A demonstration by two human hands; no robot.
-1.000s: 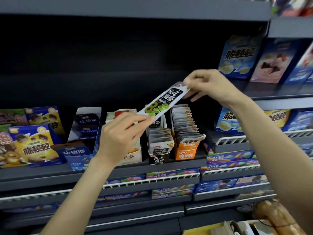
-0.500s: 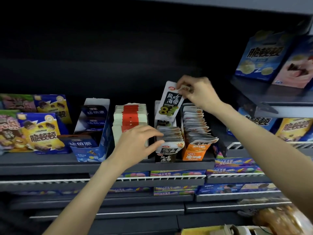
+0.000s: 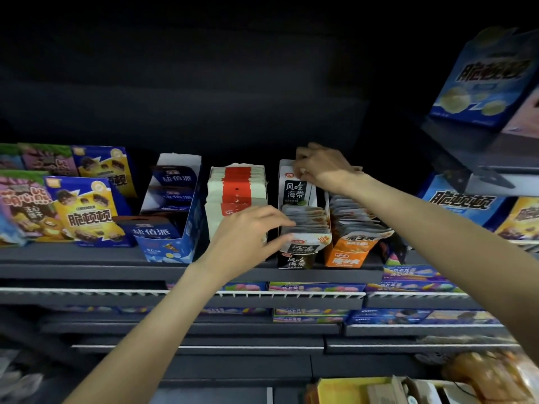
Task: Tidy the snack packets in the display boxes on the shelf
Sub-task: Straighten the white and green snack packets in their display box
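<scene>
A white and black seaweed snack packet [image 3: 295,190] stands upright at the back of the black display box [image 3: 297,258], behind a row of several similar packets [image 3: 306,221]. My right hand [image 3: 322,166] pinches the packet's top edge. My left hand [image 3: 248,239] reaches across from the left, its fingers and thumb straddling the front of the packet row; whether they grip a packet is unclear. An orange display box [image 3: 345,255] of packets stands right beside it.
A red and white packet stack [image 3: 236,196] and a blue display box [image 3: 169,228] stand to the left on the same dark shelf [image 3: 87,259]. Yellow and blue snack bags [image 3: 84,211] lie far left. Blue boxes [image 3: 484,77] sit on a higher shelf at right. Lower shelves hold flat packets.
My right hand has lowered the seaweed packet into the back of the black box. My left hand, having let go of it, moved right onto the front of the packet row.
</scene>
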